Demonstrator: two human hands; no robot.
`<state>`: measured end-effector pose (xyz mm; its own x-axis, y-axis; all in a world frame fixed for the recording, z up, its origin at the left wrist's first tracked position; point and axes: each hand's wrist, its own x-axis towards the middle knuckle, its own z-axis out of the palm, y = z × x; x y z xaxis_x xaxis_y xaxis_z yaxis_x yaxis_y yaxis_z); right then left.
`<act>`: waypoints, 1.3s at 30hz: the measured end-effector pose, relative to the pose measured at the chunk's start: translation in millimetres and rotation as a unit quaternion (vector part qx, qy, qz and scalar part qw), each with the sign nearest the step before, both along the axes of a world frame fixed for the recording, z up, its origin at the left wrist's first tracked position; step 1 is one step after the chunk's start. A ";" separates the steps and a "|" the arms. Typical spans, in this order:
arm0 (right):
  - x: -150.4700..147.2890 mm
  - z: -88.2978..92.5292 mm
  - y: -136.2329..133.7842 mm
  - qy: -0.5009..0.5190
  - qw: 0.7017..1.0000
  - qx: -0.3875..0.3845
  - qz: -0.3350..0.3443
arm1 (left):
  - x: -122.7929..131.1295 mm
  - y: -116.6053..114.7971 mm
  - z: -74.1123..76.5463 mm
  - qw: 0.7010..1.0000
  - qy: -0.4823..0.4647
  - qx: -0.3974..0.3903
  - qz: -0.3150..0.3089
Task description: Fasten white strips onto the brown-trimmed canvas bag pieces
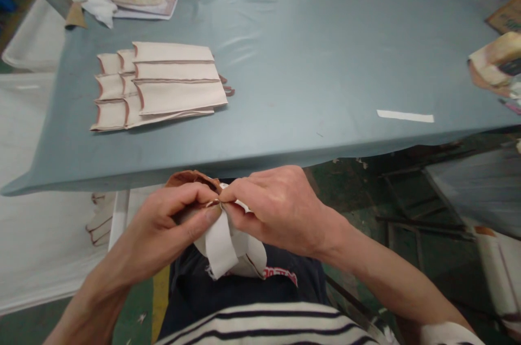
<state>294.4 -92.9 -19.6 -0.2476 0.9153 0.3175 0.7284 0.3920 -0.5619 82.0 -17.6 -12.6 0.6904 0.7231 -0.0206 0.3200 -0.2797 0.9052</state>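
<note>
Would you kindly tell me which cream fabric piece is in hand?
The crumpled piece pinched between left hand and right hand; the stack on the table lies flat.

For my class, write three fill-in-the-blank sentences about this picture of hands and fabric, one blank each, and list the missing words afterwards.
1. The fabric piece is pinched by ____ hands, the left hand and the right hand.
2. The stack of folded pieces lies on the ____ half of the table.
3. The white strip lies flat on the table, touched by ____ hand.

Missing words: both; left; neither.
</note>
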 end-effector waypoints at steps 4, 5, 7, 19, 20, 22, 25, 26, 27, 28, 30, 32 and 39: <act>-1.8 -6.6 6.7 0.021 1.000 -0.012 0.003 | 0.9 1.9 -5.4 0.999 0.013 -0.032 0.016; -2.0 -7.4 7.8 0.030 0.999 -0.015 0.001 | 1.4 2.2 -5.4 0.999 0.016 -0.037 0.018; -1.4 -7.8 9.8 0.062 0.998 -0.031 -0.005 | 2.7 2.4 -5.0 0.998 0.014 -0.055 0.019; 17.5 -11.0 27.4 0.287 0.920 -0.246 0.099 | 7.3 0.3 -16.8 0.985 -0.020 -0.170 0.026; 17.3 -11.8 28.3 0.281 0.925 -0.234 0.104 | 7.7 0.0 -16.8 0.988 -0.013 -0.148 0.040; 16.0 -14.2 28.8 0.259 0.938 -0.204 0.107 | 9.2 -1.1 -17.7 0.992 0.004 -0.104 0.076; 12.9 -20.3 26.5 0.239 0.949 -0.184 0.088 | 13.0 -4.1 -20.7 0.989 0.023 -0.065 0.133; 11.9 -22.6 25.8 0.241 0.949 -0.187 0.079 | 14.4 -5.2 -21.5 0.987 0.028 -0.060 0.146; 11.1 -24.7 25.3 0.247 0.947 -0.191 0.071 | 15.7 -6.2 -21.7 0.986 0.032 -0.055 0.155; 10.4 -26.4 25.5 0.254 0.945 -0.197 0.064 | 16.7 -7.0 -21.3 0.986 0.034 -0.047 0.159; 9.4 -28.0 27.8 0.275 0.937 -0.205 0.063 | 17.6 -7.8 -18.5 0.986 0.035 -0.023 0.159; 8.4 -27.1 32.1 0.301 0.925 -0.213 0.088 | 16.8 -7.4 -13.6 0.987 0.038 0.013 0.156; 4.2 -15.3 41.4 0.280 0.930 -0.183 0.154 | 0.0 -2.5 5.5 0.994 0.059 0.072 0.061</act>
<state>298.6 -51.5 -35.0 -0.4049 0.9008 0.1571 0.1661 0.2414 -0.9561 82.0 -20.1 -7.1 0.5966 0.8024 0.0129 0.4615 -0.3562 0.8125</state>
